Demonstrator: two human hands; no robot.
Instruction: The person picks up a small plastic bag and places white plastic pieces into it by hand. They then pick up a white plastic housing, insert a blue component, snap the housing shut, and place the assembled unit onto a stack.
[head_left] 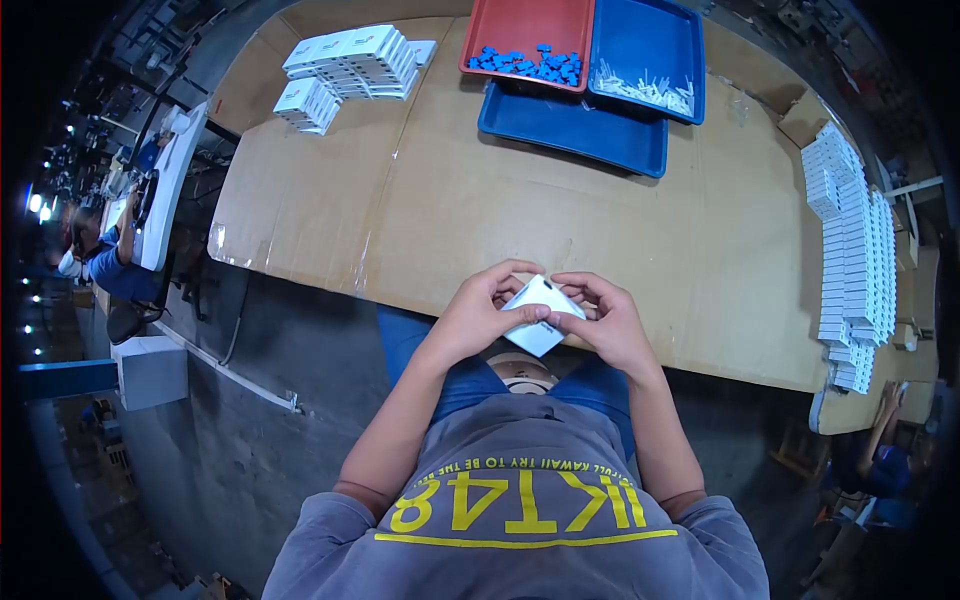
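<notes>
Holding a small white box between both hands, we keep it just over the near edge of the worktop, about midway along that edge and above our lap. Our left hand is curled around the box's left side, with fingers over its top corner and the thumb on its face. Our right hand is closed on the right side, with fingertips pressed on the upper edge. The box sits tilted, one corner pointing away from us.

Brown cardboard covers the worktop. At the far edge stands a red tray with small blue parts in it, and touching it on the right is a blue tray with small white parts. Both rest partly on a second blue tray. Near the far left corner lie stacks of white boxes, and long rows of white boxes run along the right edge. Another person sits well off to the left at a different table.
</notes>
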